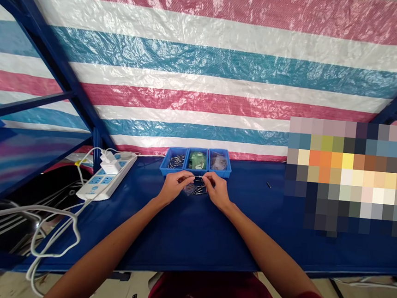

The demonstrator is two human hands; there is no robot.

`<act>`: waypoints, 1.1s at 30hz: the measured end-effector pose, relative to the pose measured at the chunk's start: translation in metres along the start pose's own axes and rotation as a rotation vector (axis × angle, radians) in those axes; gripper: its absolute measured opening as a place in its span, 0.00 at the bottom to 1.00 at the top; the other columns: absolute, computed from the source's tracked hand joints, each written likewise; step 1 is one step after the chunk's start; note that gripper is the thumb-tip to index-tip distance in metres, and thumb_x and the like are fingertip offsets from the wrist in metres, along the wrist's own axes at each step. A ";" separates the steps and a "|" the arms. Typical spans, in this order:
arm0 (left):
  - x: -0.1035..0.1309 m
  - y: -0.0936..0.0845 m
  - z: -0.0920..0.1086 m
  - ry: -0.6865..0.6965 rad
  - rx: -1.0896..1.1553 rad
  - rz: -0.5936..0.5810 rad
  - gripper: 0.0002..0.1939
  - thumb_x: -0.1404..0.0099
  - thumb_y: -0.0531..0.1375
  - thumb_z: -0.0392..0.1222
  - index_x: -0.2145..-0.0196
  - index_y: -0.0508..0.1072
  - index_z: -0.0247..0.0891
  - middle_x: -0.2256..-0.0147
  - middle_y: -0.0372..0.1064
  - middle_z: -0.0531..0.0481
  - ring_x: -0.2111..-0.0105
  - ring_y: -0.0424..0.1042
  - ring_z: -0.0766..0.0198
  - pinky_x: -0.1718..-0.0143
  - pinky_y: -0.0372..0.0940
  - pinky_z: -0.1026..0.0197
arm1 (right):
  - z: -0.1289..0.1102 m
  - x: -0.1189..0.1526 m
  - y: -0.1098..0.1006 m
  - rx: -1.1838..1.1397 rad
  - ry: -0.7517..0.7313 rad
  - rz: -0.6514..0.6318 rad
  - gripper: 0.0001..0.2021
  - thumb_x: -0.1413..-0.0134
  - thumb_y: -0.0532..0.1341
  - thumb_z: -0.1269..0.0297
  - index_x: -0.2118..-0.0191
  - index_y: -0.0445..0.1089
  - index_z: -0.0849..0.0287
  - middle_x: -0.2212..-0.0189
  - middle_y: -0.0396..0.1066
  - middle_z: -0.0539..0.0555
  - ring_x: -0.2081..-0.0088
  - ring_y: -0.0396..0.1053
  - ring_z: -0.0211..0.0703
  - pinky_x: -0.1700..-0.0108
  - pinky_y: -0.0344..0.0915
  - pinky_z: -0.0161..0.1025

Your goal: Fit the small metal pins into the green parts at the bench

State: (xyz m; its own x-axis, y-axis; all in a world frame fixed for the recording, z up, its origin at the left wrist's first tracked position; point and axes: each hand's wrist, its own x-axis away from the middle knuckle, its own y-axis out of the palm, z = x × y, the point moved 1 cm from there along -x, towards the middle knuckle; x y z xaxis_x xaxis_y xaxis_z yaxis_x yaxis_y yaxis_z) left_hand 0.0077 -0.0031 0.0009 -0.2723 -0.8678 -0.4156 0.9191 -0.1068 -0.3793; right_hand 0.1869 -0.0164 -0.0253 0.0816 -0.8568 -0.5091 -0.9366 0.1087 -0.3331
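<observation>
With our left hand [178, 184] and right hand [217, 188] we pinch a slim rod [199, 177], its ends hidden, over a pile of thin dark rods [200, 190] on the smooth desk [191, 232], before blue plastic bins [196, 172], a white power strip [112, 185] leftward and glossy striped sheeting [206, 64] behind.

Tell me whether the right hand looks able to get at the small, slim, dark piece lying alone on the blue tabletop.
Likely yes: nothing visible stands between the right hand and the small, slim, dark piece on the blue tabletop, though that hand seems busy pinching a thin dark rod.
</observation>
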 end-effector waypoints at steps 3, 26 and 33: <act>0.000 0.001 -0.002 -0.025 0.062 0.043 0.12 0.40 0.62 0.47 0.69 0.77 0.34 0.76 0.72 0.51 0.82 0.63 0.70 0.80 0.60 0.67 | 0.000 0.000 0.000 -0.001 0.002 -0.017 0.14 0.38 0.52 0.55 0.65 0.67 0.58 0.77 0.67 0.49 0.76 0.65 0.38 0.72 0.60 0.34; -0.001 0.000 0.002 0.101 -0.185 -0.027 0.15 0.33 0.55 0.48 0.58 0.77 0.37 0.67 0.74 0.47 0.69 0.70 0.62 0.67 0.64 0.63 | 0.001 0.000 0.001 0.036 -0.012 -0.023 0.16 0.37 0.51 0.56 0.62 0.71 0.59 0.75 0.70 0.52 0.74 0.67 0.40 0.71 0.62 0.34; 0.000 0.000 -0.003 0.025 -0.096 -0.020 0.18 0.36 0.57 0.49 0.55 0.75 0.35 0.81 0.59 0.57 0.81 0.57 0.69 0.77 0.55 0.67 | -0.001 0.001 0.002 0.013 -0.025 -0.071 0.14 0.38 0.53 0.55 0.60 0.71 0.58 0.74 0.71 0.52 0.74 0.67 0.39 0.70 0.64 0.35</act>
State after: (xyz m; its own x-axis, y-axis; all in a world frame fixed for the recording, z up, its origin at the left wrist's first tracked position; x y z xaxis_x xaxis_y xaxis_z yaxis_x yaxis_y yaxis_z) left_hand 0.0070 -0.0019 -0.0019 -0.2984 -0.8536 -0.4269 0.8820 -0.0758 -0.4651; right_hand 0.1853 -0.0171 -0.0256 0.1560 -0.8497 -0.5036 -0.9236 0.0553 -0.3794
